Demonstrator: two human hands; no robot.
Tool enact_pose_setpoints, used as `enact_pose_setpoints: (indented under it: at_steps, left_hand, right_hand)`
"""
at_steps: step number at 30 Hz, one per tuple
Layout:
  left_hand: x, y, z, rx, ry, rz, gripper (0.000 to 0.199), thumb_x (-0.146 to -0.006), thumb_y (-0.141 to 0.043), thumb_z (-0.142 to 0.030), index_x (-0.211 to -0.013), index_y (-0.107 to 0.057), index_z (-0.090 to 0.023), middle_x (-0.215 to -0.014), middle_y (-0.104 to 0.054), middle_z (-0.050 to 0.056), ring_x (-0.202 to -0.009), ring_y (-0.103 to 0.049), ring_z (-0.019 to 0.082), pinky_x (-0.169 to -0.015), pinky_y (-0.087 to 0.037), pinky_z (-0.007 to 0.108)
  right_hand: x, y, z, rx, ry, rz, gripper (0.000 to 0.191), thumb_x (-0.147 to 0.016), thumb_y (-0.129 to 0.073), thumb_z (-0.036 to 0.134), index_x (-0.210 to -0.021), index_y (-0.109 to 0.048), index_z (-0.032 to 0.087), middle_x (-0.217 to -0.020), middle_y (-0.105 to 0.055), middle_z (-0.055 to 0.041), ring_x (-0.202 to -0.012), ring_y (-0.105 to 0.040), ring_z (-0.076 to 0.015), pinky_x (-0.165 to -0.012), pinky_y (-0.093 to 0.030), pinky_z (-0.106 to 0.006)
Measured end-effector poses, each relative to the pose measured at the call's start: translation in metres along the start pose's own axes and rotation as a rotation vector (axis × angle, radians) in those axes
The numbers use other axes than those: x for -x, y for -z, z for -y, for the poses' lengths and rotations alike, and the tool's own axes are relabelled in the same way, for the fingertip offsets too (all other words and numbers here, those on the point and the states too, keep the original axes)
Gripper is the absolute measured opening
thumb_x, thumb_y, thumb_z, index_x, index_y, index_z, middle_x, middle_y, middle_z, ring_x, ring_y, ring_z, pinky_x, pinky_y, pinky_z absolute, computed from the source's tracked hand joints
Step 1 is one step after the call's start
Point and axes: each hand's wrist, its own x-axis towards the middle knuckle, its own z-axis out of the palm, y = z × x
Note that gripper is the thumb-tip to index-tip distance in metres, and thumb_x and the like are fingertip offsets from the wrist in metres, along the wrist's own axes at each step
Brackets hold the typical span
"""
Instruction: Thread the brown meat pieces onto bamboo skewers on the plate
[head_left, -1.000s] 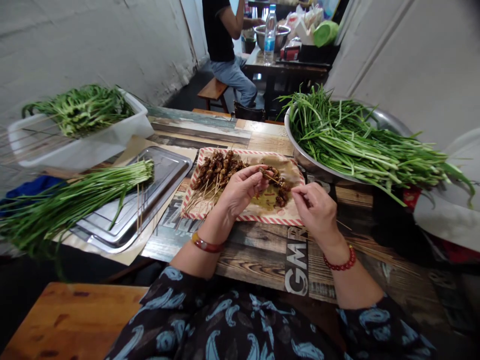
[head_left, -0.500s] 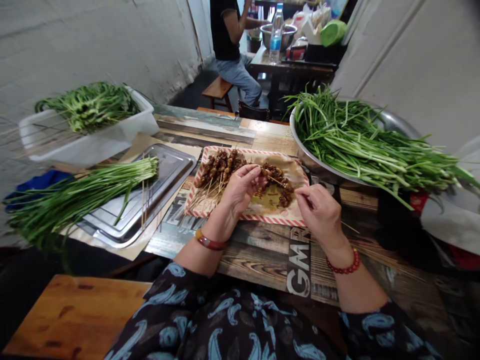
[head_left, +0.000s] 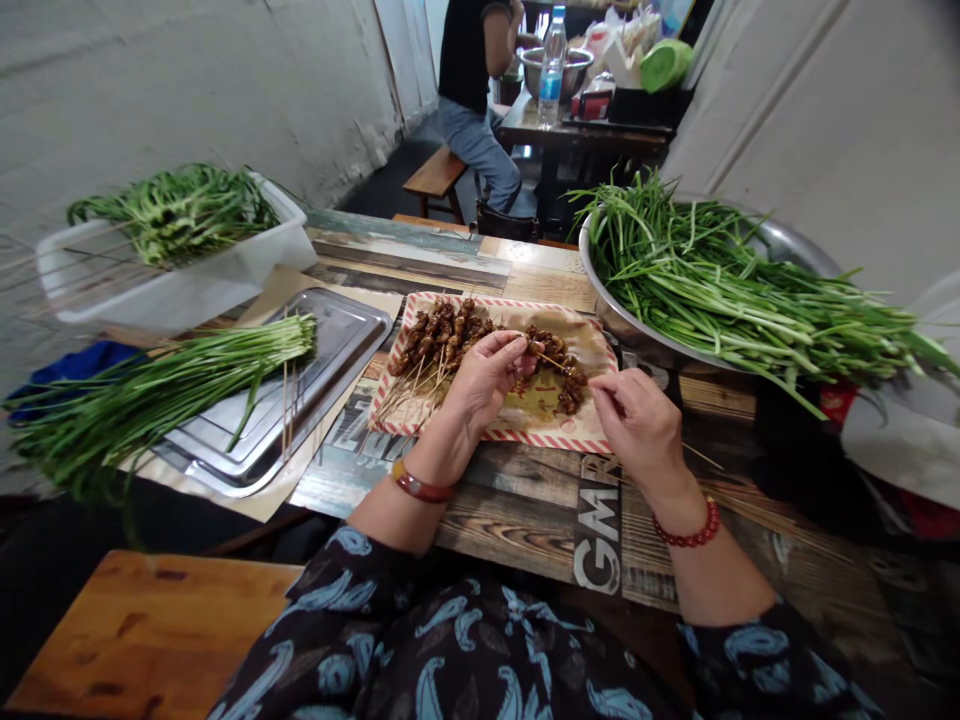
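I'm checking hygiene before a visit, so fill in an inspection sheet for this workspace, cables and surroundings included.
Surface: plank-patterned table
Job's things: meat skewers on a striped tray
Clutter: greens across a metal tray; more in a bowl and a white tub
Hands: left hand holds a skewer stick; right hand curled by its other end, contact unclear
Cables: nothing seen
Surroundings: another person seated beyond; water bottle
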Motion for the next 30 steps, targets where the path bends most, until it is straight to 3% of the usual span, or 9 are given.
enact_pose_setpoints:
  at_steps: [12,30]
  left_hand:
    - [0.000,-0.002,0.004,-0.010,-0.041,-0.020,0.034,-0.057,-0.087,-0.023,-0.081,-0.065,-0.014,-0.071,-0.070,-0.001,-0.064,-0.064,0.009,-0.068,-0.050,0.022]
    - [0.004,-0.005,0.013,-0.002,0.056,0.033,0.036,-0.055,-0.088,-0.025,-0.082,-0.067,-0.013,-0.076,-0.069,0.000,-0.067,-0.064,0.010,-0.072,-0.051,0.024]
  right_hand:
    - [0.003,0.000,0.002,0.104,-0.017,0.013,0.012,-0.094,-0.052,0.019,-0.092,-0.064,0.019,-0.085,-0.065,-0.0053,-0.078,-0.063,-0.0168,-0.072,-0.051,-0.029]
    - [0.001,-0.004,0.006,0.036,-0.023,-0.018,0.011,-0.094,-0.052,0.019,-0.089,-0.061,0.021,-0.080,-0.065,-0.0032,-0.076,-0.062,-0.0166,-0.069,-0.050,-0.029]
